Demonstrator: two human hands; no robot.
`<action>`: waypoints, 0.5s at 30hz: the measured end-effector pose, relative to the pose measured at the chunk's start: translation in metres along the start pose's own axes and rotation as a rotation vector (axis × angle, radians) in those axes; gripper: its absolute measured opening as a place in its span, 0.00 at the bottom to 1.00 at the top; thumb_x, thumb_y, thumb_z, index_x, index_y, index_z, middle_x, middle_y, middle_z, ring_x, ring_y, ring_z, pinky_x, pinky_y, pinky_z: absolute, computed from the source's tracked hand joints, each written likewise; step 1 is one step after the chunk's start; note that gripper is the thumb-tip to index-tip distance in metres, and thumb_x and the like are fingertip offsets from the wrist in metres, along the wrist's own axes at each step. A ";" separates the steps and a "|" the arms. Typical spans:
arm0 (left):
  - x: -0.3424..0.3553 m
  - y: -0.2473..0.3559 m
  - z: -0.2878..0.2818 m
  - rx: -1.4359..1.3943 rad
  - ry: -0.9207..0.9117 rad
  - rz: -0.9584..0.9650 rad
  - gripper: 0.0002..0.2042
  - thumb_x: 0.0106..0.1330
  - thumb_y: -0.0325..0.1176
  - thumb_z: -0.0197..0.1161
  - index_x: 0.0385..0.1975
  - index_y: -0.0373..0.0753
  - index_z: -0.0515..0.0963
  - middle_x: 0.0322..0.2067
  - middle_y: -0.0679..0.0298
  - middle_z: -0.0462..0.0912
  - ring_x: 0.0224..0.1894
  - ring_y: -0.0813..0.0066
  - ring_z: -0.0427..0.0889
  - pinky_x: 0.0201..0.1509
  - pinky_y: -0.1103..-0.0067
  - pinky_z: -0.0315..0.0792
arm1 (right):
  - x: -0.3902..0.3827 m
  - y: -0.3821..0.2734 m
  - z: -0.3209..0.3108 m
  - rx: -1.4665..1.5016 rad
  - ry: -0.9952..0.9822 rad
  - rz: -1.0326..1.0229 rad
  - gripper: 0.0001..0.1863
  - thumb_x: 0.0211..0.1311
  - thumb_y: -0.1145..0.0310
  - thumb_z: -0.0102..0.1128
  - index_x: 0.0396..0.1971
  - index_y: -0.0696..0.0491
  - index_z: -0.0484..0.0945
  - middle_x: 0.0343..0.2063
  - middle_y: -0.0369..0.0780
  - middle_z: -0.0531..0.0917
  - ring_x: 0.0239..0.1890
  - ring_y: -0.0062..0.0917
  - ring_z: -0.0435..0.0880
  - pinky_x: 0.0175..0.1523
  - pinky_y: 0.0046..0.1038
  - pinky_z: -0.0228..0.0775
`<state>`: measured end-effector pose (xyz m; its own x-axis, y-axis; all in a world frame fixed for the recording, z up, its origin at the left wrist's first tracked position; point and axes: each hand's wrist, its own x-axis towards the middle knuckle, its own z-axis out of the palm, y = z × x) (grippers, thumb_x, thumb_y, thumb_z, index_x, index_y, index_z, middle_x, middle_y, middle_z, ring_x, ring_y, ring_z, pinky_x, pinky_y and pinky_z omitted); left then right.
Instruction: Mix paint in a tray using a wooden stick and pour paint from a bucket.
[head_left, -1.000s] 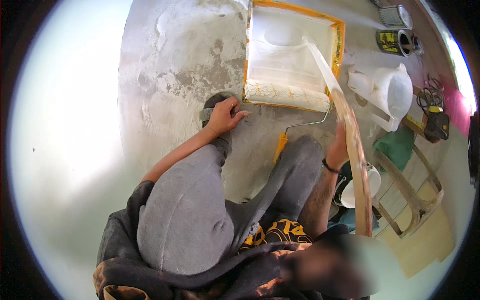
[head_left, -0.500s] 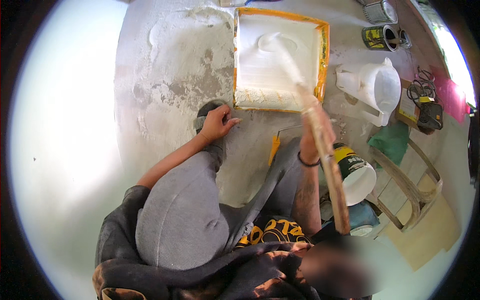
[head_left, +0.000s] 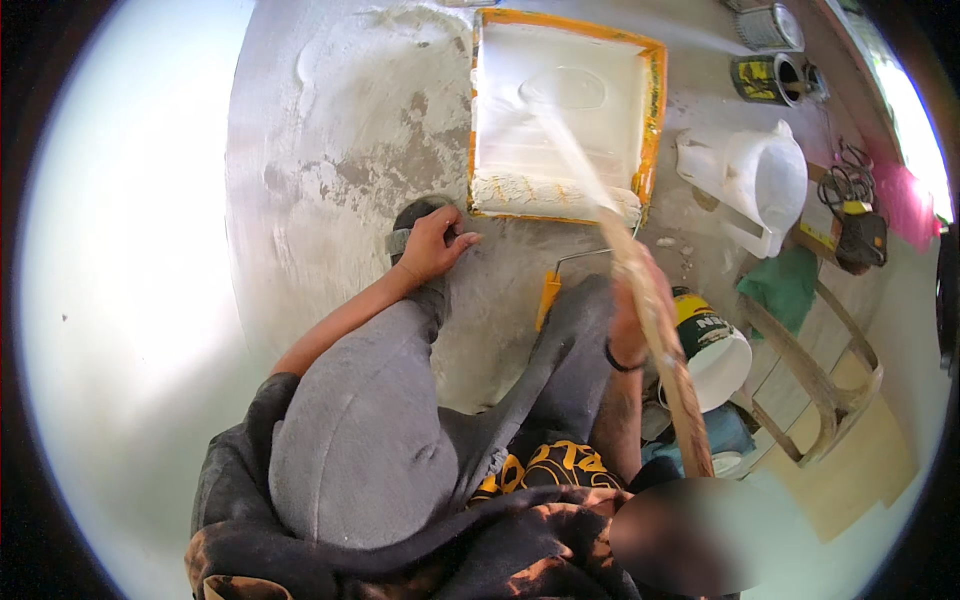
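My right hand [head_left: 632,315], blurred, grips a long wooden stick [head_left: 655,330]. The stick's white-coated end reaches into white paint in an orange-edged tray [head_left: 652,100]. A paint roller [head_left: 540,192] lies along the tray's near end, its yellow handle [head_left: 549,297] outside near my knee. My left hand [head_left: 432,243] rests by my dark shoe [head_left: 414,218] left of the roller handle, fingers curled; whether they hold anything is hidden.
At the right stand metal cans [head_left: 762,82], a white jug [head_left: 775,185] and a tipped white bucket [head_left: 718,368]. Beside them lie a corded black tool [head_left: 860,238], green cloth [head_left: 780,290], a wooden frame [head_left: 825,400] and boards. A white surface [head_left: 130,250] borders the left.
The stick swung left into the middle of the paint, then shifted slightly. My right hand moved left with it, then slightly back. My left hand stays by the shoe.
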<state>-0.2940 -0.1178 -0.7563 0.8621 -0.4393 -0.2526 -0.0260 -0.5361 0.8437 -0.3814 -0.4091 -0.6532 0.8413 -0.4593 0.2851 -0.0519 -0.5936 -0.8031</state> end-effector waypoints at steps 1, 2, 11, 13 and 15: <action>0.011 0.011 0.005 -0.001 -0.001 0.032 0.19 0.58 0.43 0.69 0.26 0.35 0.69 0.22 0.54 0.73 0.23 0.58 0.75 0.28 0.71 0.69 | -0.021 0.049 -0.026 0.139 0.081 0.174 0.19 0.59 0.64 0.67 0.46 0.59 0.81 0.43 0.45 0.84 0.45 0.30 0.83 0.50 0.31 0.76; 0.006 0.010 0.003 0.015 -0.002 0.033 0.19 0.58 0.43 0.69 0.26 0.35 0.69 0.22 0.55 0.73 0.23 0.59 0.74 0.28 0.71 0.69 | -0.007 0.028 -0.036 0.001 0.084 0.174 0.19 0.61 0.65 0.65 0.48 0.60 0.79 0.46 0.47 0.83 0.47 0.31 0.82 0.52 0.31 0.74; -0.003 -0.005 0.002 0.015 0.006 0.030 0.18 0.56 0.42 0.70 0.25 0.35 0.70 0.21 0.55 0.72 0.21 0.60 0.73 0.27 0.72 0.68 | 0.023 -0.025 0.023 0.064 -0.251 0.087 0.17 0.63 0.72 0.59 0.51 0.63 0.76 0.47 0.46 0.81 0.48 0.31 0.80 0.56 0.31 0.70; 0.003 0.004 0.002 0.007 0.017 0.021 0.18 0.56 0.42 0.70 0.25 0.35 0.70 0.21 0.55 0.72 0.21 0.61 0.73 0.27 0.72 0.68 | 0.022 0.002 0.006 0.028 -0.138 0.077 0.16 0.59 0.73 0.63 0.48 0.61 0.79 0.45 0.46 0.83 0.46 0.31 0.81 0.54 0.31 0.72; 0.006 0.010 0.003 0.064 0.010 0.008 0.18 0.56 0.41 0.71 0.26 0.35 0.70 0.21 0.56 0.72 0.21 0.62 0.74 0.27 0.72 0.69 | 0.035 0.008 -0.004 -0.039 0.007 0.062 0.15 0.55 0.75 0.67 0.44 0.60 0.81 0.44 0.46 0.84 0.44 0.30 0.83 0.51 0.30 0.74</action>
<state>-0.2909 -0.1281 -0.7505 0.8669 -0.4365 -0.2408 -0.0647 -0.5775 0.8138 -0.3541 -0.4325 -0.6477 0.8321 -0.5002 0.2395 -0.1248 -0.5896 -0.7980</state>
